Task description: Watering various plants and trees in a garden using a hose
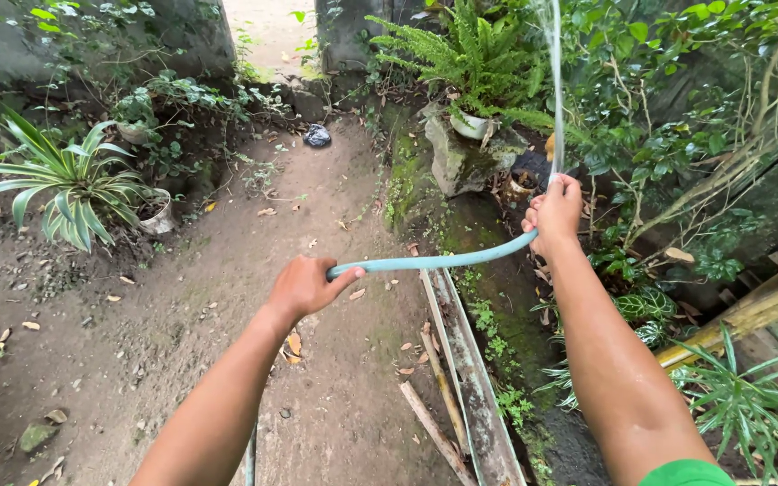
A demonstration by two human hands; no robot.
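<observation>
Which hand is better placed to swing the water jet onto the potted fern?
Probably the right hand: it grips the hose at its nozzle end, just below the potted fern. The left hand only supports the hose farther back.

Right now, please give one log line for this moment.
left hand: grips hose | right hand: grips hose end | water: sprays upward

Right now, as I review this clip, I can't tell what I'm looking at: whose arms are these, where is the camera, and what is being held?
The one picture comes from a camera worn on a person's head, looking down at their own bare arms in a garden. The right hand grips the end of a pale blue hose, and a water stream shoots upward toward a potted fern. The left hand holds the hose further back. Below lies a dirt path with fallen leaves, and a striped-leaf plant at the left.
</observation>
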